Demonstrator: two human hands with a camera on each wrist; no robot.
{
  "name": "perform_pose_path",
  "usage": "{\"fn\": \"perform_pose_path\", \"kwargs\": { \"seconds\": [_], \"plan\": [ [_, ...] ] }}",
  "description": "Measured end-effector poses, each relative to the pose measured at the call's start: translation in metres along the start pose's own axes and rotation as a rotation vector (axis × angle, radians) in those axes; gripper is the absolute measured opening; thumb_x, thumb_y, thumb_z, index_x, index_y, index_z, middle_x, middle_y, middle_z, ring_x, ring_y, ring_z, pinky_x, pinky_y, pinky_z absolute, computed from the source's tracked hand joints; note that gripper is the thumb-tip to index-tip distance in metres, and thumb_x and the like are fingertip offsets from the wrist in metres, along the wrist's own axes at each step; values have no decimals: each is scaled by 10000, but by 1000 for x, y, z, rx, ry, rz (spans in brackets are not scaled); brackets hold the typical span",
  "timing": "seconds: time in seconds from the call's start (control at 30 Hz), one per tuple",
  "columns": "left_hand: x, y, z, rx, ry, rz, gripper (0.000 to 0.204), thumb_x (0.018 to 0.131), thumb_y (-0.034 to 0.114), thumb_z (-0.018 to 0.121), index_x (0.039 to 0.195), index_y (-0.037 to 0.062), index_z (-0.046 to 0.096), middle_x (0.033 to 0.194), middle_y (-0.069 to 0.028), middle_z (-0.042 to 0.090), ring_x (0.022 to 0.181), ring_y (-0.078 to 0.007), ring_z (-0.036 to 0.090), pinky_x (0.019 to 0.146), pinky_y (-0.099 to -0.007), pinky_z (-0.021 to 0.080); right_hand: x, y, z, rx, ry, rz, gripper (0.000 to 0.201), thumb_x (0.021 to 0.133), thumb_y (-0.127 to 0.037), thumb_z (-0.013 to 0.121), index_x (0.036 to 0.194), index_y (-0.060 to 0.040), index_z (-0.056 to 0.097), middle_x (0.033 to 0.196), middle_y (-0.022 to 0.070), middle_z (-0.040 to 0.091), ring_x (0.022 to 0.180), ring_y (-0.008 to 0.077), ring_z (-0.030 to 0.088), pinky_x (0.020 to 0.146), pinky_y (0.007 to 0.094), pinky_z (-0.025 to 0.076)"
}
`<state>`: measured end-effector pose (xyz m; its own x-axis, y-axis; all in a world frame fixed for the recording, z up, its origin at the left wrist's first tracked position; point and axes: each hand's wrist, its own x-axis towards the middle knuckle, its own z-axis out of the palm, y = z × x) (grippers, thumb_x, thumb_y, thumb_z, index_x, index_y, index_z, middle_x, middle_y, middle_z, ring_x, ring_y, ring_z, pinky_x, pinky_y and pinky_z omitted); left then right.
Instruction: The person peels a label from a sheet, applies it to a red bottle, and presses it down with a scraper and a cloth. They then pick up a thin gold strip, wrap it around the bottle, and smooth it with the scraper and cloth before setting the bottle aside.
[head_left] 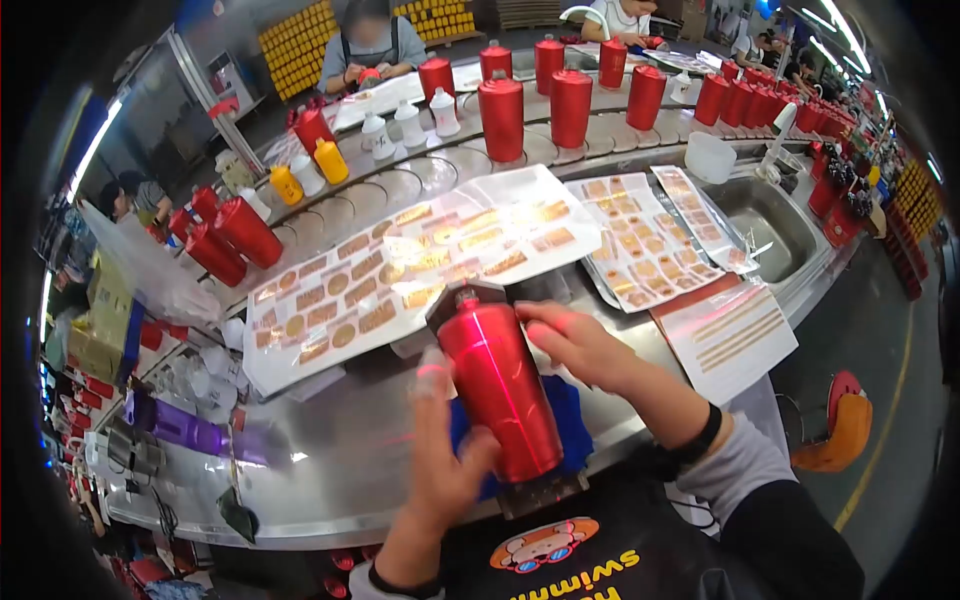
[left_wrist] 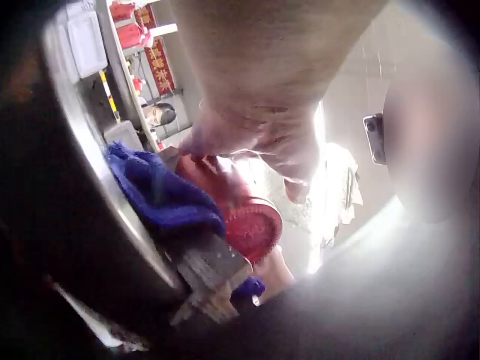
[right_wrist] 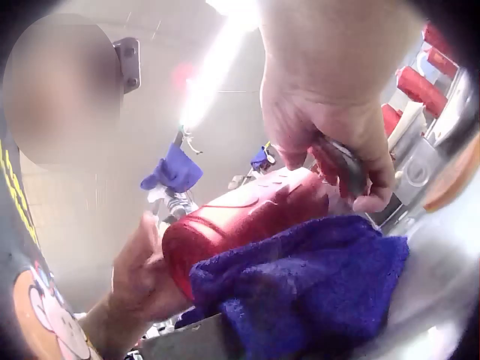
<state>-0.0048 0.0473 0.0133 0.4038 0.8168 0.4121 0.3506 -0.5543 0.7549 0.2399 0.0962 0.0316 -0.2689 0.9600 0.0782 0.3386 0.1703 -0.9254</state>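
A glossy red bottle [head_left: 505, 390] lies tilted over a blue cloth [head_left: 572, 415], its narrow neck pointing away from me against a dark angular holder [head_left: 436, 314]. My left hand [head_left: 445, 470] lies along its left side near the base, fingers straight, a white covering [head_left: 431, 368] on one fingertip. Beside the neck is my right hand [head_left: 590, 350], fingers bent. In the right wrist view a dark rounded piece [right_wrist: 349, 166] shows between that hand's thumb and fingers; I cannot tell whether it is held. The left wrist view shows the bottle's round base [left_wrist: 253, 231].
Beyond the bottle lies a large white sheet of gold decals [head_left: 330, 365], with further decal sheets [head_left: 640, 240] to the right. A metal sink [head_left: 790, 220] stands behind those. Several red bottles [head_left: 571, 108] and white bottles [head_left: 443, 113] line the curved counter, where people sit opposite.
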Motion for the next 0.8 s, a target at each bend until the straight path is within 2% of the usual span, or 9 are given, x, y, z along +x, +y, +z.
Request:
{"fn": "perform_pose_path", "kwargs": {
  "seconds": [0.07, 0.1, 0.23, 0.33, 0.4, 0.53, 0.6, 0.67, 0.8],
  "plan": [
    [-16, 40, 0, 130, -192, -63, 1006, 828, 371, 727, 1516, -43, 120, 1541, -321, 173, 1451, -421, 196, 1172, -456, 172, -11, 19, 4, -19, -16, -41, 482, 990, -277, 509, 1371, 16, 474, 1261, 194, 577, 1151, 288, 564, 973, 362, 449],
    [-22, 34, 13, 243, -107, 47, 1093, 785, 353, 776, 1520, -43, 71, 1538, -346, 144, 1441, -456, 195, 1170, -469, 163, -15, 22, 7, -25, -27, -52, 480, 981, -268, 517, 1366, 15, 476, 1260, 227, 575, 1173, 344, 562, 982, 388, 443],
    [-37, 0, 29, 22, -12, -33, 1065, 808, 366, 756, 1509, -63, 79, 1542, -330, 158, 1443, -462, 170, 1166, -497, 143, -26, 13, 3, -80, -64, -195, 476, 981, -250, 527, 1372, 15, 467, 1290, 206, 566, 1185, 333, 559, 987, 389, 442],
    [-42, -4, 29, 233, -44, -41, 1082, 778, 476, 730, 1488, -89, 141, 1487, -305, 277, 1377, -507, 253, 1143, -553, 150, -28, -11, -42, -94, -178, -194, 457, 969, -224, 546, 1364, -2, 487, 1303, 198, 559, 1189, 326, 557, 977, 382, 449],
    [-44, -7, 31, 287, -41, -50, 1088, 763, 509, 725, 1477, -98, 171, 1461, -297, 328, 1352, -521, 287, 1132, -572, 159, -9, 13, -73, -283, -6, -323, 398, 946, -174, 561, 1311, -14, 547, 1252, 196, 592, 1141, 306, 590, 952, 364, 466],
    [-42, -9, 34, 272, -24, -53, 1062, 742, 490, 736, 1453, -101, 215, 1431, -299, 365, 1330, -511, 324, 1115, -576, 190, 48, 30, -150, -637, 146, -70, 329, 872, -50, 565, 1190, -51, 652, 1135, 202, 651, 1044, 321, 637, 913, 376, 493],
    [-40, -5, 33, 266, -33, -68, 1046, 732, 477, 739, 1439, -105, 233, 1414, -301, 379, 1310, -503, 349, 1105, -579, 205, 75, 59, -189, -940, 143, -31, 320, 871, -19, 546, 1163, -57, 672, 1191, 171, 631, 1089, 301, 608, 927, 380, 479],
    [-39, -2, 32, 241, -34, -107, 1030, 724, 463, 739, 1426, -109, 248, 1395, -304, 394, 1288, -494, 373, 1095, -583, 218, 94, 96, -226, -1054, 169, 108, 322, 831, 12, 539, 1100, -52, 703, 1125, 188, 659, 1061, 322, 620, 925, 395, 480],
    [-43, -9, 32, 267, -33, -61, 1054, 698, 460, 749, 1423, -117, 248, 1370, -316, 405, 1269, -495, 383, 1087, -583, 227, 107, 126, -275, -1285, 69, 487, 330, 804, -2, 534, 1072, -64, 715, 1081, 185, 681, 1033, 339, 638, 906, 414, 493]
  ]
}}
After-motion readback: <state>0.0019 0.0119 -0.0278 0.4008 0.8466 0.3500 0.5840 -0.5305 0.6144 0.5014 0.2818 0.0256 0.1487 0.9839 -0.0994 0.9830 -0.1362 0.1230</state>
